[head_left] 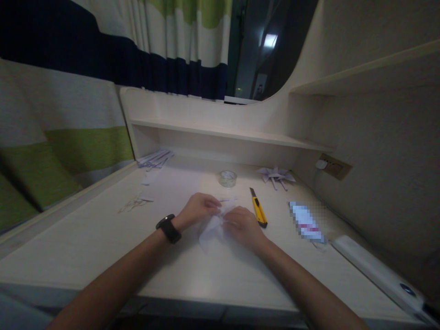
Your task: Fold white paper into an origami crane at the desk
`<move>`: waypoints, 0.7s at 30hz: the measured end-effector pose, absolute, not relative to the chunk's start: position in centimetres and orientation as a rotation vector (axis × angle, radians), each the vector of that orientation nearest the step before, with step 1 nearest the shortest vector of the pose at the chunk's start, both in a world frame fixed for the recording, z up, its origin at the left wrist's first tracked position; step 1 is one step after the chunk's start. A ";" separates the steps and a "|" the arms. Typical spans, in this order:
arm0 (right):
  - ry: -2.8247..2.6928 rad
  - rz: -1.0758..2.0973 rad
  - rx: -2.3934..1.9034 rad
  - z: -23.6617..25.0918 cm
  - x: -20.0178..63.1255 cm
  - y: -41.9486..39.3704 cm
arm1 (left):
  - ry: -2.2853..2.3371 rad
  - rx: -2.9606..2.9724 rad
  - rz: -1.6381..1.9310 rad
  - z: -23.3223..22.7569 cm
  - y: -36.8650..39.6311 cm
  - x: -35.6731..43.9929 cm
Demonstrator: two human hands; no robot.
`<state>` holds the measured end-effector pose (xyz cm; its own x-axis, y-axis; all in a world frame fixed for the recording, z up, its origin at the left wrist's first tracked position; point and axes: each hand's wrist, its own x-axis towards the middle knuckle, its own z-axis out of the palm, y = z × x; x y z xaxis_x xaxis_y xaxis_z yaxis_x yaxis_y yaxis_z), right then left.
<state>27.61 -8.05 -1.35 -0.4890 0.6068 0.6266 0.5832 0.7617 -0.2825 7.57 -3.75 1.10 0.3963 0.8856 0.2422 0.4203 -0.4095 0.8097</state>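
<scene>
White paper (215,227) between both hands

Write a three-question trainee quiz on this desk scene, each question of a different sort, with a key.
1. True or false: both hands, the left hand and the right hand, touch the pale folded sheet of paper.
2. Which thing lies nearest the right hand? A. the yellow-handled utility knife B. the clear roll of sticky tape C. the pale purple folded-paper pinwheel
3. Fill in: the black wristwatch sits on the ___ wrist.

Key: 1 true; 2 A; 3 left.
</scene>
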 end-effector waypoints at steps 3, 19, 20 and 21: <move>-2.204 0.034 -0.891 -1.5 27.6 -8.0 | 1.095 1.976 0.904 1.1 -3.8 7.7; -2.135 0.080 -0.897 -1.4 27.5 -8.0 | 0.972 1.847 0.938 1.3 -3.9 7.6; -2.132 0.089 -0.893 -1.4 27.5 -8.1 | 0.976 1.847 0.939 1.3 -3.9 7.7; -2.128 0.097 -0.897 -1.3 27.5 -8.1 | 0.981 1.850 0.938 1.3 -3.9 7.6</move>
